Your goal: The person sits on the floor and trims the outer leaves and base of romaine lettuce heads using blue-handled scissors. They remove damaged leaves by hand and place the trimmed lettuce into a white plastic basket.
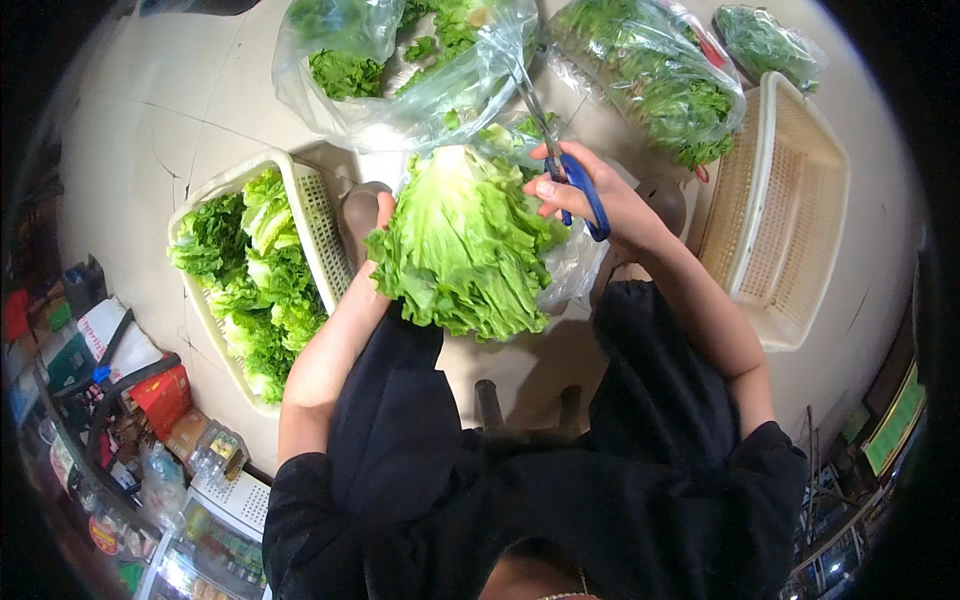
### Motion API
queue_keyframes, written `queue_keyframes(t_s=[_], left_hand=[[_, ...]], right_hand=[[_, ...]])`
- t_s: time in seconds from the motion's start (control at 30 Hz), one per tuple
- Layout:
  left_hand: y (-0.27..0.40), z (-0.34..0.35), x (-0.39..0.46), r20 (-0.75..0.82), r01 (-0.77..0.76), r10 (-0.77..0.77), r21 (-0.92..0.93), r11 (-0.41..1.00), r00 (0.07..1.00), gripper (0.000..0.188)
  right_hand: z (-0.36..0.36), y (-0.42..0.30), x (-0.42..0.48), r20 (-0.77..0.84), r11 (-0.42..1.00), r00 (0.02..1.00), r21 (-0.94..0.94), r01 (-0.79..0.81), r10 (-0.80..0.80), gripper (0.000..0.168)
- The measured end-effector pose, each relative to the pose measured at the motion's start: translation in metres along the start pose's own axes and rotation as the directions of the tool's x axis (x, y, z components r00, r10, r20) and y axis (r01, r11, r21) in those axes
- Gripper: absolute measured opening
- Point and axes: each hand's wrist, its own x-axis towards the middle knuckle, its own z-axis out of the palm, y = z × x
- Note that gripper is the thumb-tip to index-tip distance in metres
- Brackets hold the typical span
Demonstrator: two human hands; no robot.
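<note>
A large head of green leaf lettuce (465, 255) is held up between my knees, its pale stem end pointing away from me. My left hand (382, 221) grips it from the left side, the fingers mostly hidden behind the leaves. In my right hand (574, 184) is a pair of scissors with blue handles (585, 191); the blades point away from me, towards a clear plastic bag, and look nearly closed. That open plastic bag (375, 131), with loose lettuce leaves inside, lies just beyond the lettuce head.
At left stands a cream plastic basket (322, 217) filled with lettuce. Another cream basket (787, 225), tilted, is at right. Bagged leafy greens (660, 82) and a smaller bag of greens (772, 45) lie at the upper right. Boxes and bags (161, 397) crowd the lower left.
</note>
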Motion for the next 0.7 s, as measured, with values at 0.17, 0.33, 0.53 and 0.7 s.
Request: queue_keyframes(t_s=[0.17,0.33,0.53,0.7], left_hand=[[0.004,0.006,0.000,-0.016,-0.078,0.080,0.091,0.993,0.997,0.109],[0.000,-0.029,0.002,0.245,0.090,0.015,-0.414,0.906,0.969,0.103],[0.007,-0.061,-0.009,0.142,0.049,-0.006,-0.299,0.953,0.990,0.088],[0.011,-0.060,-0.015,0.137,0.032,0.009,-0.296,0.955,0.991,0.086]], right_hand=[[0.001,0.022,0.011,0.004,1.000,1.000,0.010,0.024,-0.024,0.053],[0.001,0.024,0.012,0.018,0.997,0.999,0.075,-0.030,0.029,0.052],[0.003,0.013,0.006,0.133,0.960,0.987,0.253,-0.119,0.088,0.048],[0.009,0.011,0.002,0.201,0.939,0.974,0.300,-0.167,0.109,0.045]])
